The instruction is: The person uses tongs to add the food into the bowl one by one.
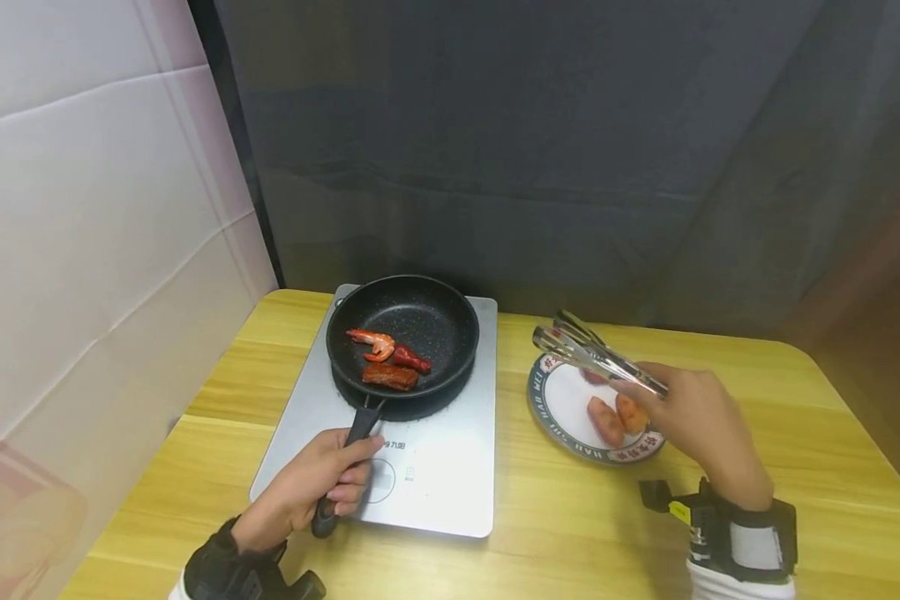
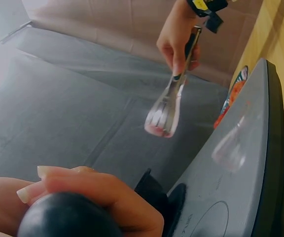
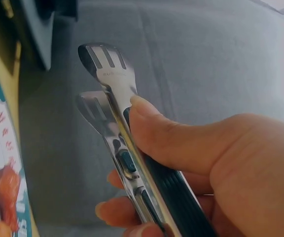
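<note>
My left hand (image 1: 321, 479) grips the black handle (image 1: 364, 423) of a frying pan (image 1: 442, 333). Inside the pan lie a shrimp (image 1: 375, 343), a small dark-red drumstick-like piece (image 1: 411, 359) and a browned slab of meat (image 1: 390, 377). Metal tongs (image 1: 596, 354) are held in my right hand (image 1: 693, 412), above the plate (image 1: 547, 408). Their tips stand slightly apart in the right wrist view (image 3: 115, 74), with no food seen between them; a pinkish patch shows at the tips in the left wrist view. Orange-pink food pieces (image 1: 606, 421) lie on the plate, one partly behind the tongs.
Under the pan is a silver induction cooktop (image 1: 450, 492) on a wooden table (image 1: 570, 533). The plate stands to the cooktop's right. A dark grey curtain (image 1: 495, 167) hangs behind the table, and a pale panel (image 1: 97, 208) borders its left side.
</note>
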Demonstrator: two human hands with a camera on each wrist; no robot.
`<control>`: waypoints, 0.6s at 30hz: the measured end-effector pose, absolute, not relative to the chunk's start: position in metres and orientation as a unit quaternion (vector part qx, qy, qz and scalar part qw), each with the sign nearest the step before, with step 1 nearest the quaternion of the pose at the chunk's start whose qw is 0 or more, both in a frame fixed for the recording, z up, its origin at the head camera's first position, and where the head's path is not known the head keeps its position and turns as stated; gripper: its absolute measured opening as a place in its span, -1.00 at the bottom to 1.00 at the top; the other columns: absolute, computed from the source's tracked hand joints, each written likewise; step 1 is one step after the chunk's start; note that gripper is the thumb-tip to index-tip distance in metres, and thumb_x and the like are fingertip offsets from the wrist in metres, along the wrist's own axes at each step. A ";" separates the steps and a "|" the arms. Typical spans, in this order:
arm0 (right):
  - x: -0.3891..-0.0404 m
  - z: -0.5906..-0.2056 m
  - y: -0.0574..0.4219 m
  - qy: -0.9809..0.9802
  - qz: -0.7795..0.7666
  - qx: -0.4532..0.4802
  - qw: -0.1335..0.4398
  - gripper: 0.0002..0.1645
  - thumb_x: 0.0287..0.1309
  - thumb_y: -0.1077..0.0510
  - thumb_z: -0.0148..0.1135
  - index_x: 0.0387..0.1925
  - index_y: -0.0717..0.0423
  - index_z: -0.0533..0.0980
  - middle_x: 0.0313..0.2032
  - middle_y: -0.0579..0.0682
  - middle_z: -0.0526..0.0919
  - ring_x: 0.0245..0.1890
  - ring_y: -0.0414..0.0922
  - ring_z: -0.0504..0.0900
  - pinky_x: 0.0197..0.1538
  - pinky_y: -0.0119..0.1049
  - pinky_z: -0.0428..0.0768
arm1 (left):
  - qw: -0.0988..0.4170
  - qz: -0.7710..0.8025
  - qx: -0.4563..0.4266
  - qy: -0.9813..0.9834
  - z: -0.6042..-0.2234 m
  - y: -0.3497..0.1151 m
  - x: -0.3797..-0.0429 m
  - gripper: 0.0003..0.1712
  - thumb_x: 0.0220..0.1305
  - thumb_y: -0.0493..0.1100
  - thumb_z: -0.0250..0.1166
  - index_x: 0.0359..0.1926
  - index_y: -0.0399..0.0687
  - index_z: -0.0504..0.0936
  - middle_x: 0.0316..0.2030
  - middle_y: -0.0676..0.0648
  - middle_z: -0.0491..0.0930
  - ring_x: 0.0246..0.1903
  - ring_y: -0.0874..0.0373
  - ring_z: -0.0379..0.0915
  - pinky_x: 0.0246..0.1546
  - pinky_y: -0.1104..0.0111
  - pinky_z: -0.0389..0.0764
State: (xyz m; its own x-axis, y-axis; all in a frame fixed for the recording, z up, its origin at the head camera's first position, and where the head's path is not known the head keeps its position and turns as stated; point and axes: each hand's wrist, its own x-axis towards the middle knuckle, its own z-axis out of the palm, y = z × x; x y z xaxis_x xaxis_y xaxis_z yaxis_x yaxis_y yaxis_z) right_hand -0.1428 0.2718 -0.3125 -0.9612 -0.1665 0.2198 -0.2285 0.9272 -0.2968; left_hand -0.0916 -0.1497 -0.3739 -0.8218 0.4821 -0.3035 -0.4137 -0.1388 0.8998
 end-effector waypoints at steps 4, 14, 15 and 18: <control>-0.144 -0.319 0.287 -0.980 0.148 0.099 0.091 -0.44 0.18 -0.23 0.24 -0.06 0.16 0.62 -0.43 0.10 0.64 -0.48 0.03 0.51 -0.44 -0.11 0.45 | 0.298 0.757 0.027 0.580 -0.375 -0.149 -0.091 -0.67 0.44 -0.12 0.07 -0.45 -0.15 0.22 -0.76 0.13 0.16 -0.82 0.36 0.05 -0.82 0.54 0.17; -0.147 -0.335 0.314 -0.990 0.127 0.057 0.036 -0.26 0.15 -0.38 0.15 -0.05 0.20 0.58 -0.34 0.22 0.63 -0.45 0.06 0.54 -0.54 -0.08 0.47 | 0.296 0.754 0.026 0.586 -0.374 -0.149 -0.092 -0.67 0.43 -0.13 0.08 -0.45 -0.16 0.22 -0.75 0.12 0.16 -0.82 0.36 0.04 -0.82 0.53 0.17; -0.147 -0.336 0.316 -0.990 0.129 0.052 0.033 -0.25 0.16 -0.39 0.13 -0.04 0.20 0.58 -0.31 0.24 0.63 -0.44 0.08 0.54 -0.54 -0.07 0.48 | 0.297 0.754 0.026 0.585 -0.374 -0.149 -0.092 -0.67 0.43 -0.13 0.08 -0.45 -0.15 0.22 -0.75 0.12 0.16 -0.82 0.36 0.04 -0.82 0.53 0.17; -0.150 -0.341 0.321 -0.990 0.132 0.050 0.022 -0.22 0.17 -0.39 0.11 -0.03 0.25 0.57 -0.28 0.28 0.63 -0.40 0.13 0.56 -0.49 0.00 0.51 | 0.300 0.756 0.026 0.581 -0.375 -0.149 -0.091 -0.67 0.44 -0.13 0.07 -0.46 -0.15 0.22 -0.76 0.13 0.16 -0.82 0.36 0.05 -0.82 0.54 0.18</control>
